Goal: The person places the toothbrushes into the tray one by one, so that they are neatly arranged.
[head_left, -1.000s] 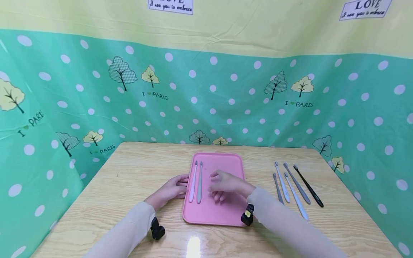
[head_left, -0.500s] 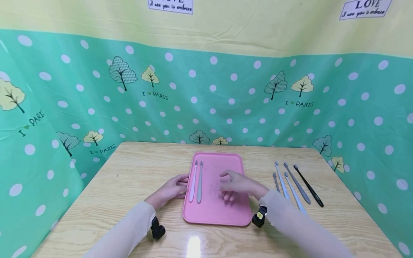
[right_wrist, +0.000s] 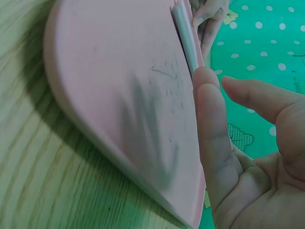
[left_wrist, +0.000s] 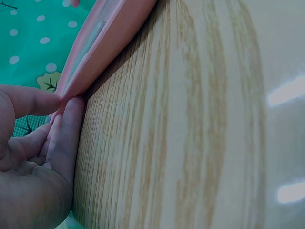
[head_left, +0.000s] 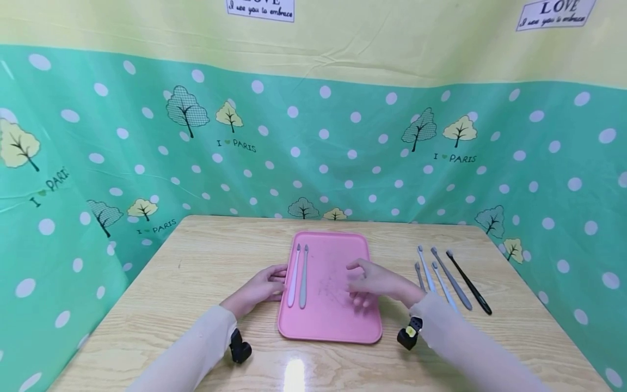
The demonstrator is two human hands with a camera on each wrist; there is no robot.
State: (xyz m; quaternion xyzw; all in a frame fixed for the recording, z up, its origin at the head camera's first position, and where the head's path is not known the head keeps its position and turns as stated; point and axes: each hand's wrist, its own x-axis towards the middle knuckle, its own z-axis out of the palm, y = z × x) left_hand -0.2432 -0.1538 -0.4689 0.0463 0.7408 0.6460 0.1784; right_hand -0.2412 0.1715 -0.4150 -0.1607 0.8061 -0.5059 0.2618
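Observation:
A pink tray [head_left: 330, 328] lies on the table, with a white toothbrush [head_left: 293, 279] and a grey toothbrush [head_left: 303, 279] side by side along its left part. My left hand [head_left: 260, 285] is at the tray's left edge; in the left wrist view its thumb and a finger pinch the tray's rim [left_wrist: 102, 57]. Over the right part of the tray hovers my right hand [head_left: 376, 283], fingers loosely bent and holding nothing. In the right wrist view its thumb and fingertips are apart, and its shadow falls on the tray's surface [right_wrist: 114, 62].
Right of the tray, several toothbrushes lie in a loose group on the wooden table [head_left: 220, 247]: a black one [head_left: 468, 282], a grey one [head_left: 451, 279], light blue ones and a shorter grey one, partly behind my right arm. A dotted green cloth [head_left: 323, 163] hangs behind.
My right hand has moved rightward over the tray, from near the grey toothbrush towards the tray's right edge. The left hand and both toothbrushes on the tray have stayed put.

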